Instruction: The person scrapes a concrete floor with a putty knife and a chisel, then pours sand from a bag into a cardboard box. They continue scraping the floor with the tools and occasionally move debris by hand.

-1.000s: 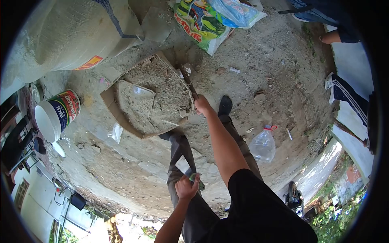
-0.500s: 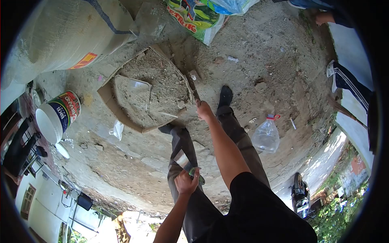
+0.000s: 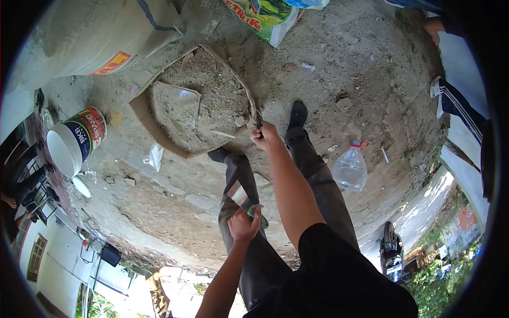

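Note:
My left hand (image 3: 244, 226) is closed around the green handle of a scraper (image 3: 238, 195), whose flat metal blade points up and left above my leg. Farther forward, my right hand (image 3: 265, 137) grips the dark handle of a narrow tool (image 3: 258, 117) at the right edge of a cardboard box (image 3: 163, 142). The tool looks thin from this angle, and its blade is hard to make out. Inside the box lies grey, crumbly material (image 3: 216, 87) with a clear plastic lid-like piece (image 3: 180, 108) and a thin white stick (image 3: 221, 134).
A paint bucket (image 3: 90, 130) lies tilted at left, below a large sack (image 3: 90, 42). Right of my legs stands a clear bottle (image 3: 351, 168) with a red cap. A printed green bag (image 3: 270, 24) is at the top. Another person's striped leg (image 3: 460, 106) shows at right.
My right hand has moved slightly up, and its tool now appears narrower and closer against the box edge. My left hand still holds the scraper. The whole view has shifted a little.

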A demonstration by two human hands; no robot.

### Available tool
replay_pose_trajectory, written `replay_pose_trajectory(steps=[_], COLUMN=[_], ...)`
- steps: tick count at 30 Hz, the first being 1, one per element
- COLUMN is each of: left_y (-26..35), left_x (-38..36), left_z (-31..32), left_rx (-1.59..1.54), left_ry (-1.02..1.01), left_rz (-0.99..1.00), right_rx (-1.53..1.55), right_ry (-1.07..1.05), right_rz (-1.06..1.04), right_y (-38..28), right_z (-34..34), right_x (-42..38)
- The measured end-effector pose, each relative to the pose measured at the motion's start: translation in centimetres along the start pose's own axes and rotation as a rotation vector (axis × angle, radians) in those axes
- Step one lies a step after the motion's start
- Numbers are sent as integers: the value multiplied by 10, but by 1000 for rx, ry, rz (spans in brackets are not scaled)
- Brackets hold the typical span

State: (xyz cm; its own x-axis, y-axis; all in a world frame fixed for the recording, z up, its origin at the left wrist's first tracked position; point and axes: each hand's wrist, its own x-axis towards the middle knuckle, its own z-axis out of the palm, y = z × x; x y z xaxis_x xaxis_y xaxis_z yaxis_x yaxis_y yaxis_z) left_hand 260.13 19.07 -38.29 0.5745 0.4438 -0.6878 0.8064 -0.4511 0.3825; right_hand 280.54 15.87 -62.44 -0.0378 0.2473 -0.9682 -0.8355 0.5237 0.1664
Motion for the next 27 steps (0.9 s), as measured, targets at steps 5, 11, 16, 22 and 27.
replay_pose_trajectory(steps=[5,11,16,22,27], left_y=[0,-4,-14,-9,-13], left_x=[2,-1,-7,-12,-15], left_z=[-4,-9,-10,-21,-18], left_rx=[11,-79,-133,-168,-192], left_ry=[8,89,93,72,119], left_rz=[-34,-98,-134,-152,-150], right_rx=[59,-66,7,97,59], right_ry=[-27,19,-65,-197,-470], right_rz=[155,240,321,408,459], right_y=[5,17,25,41,83], right_z=[-34,-56,-39,13,56], right_x=[-67,-183,-290,-368,-330])
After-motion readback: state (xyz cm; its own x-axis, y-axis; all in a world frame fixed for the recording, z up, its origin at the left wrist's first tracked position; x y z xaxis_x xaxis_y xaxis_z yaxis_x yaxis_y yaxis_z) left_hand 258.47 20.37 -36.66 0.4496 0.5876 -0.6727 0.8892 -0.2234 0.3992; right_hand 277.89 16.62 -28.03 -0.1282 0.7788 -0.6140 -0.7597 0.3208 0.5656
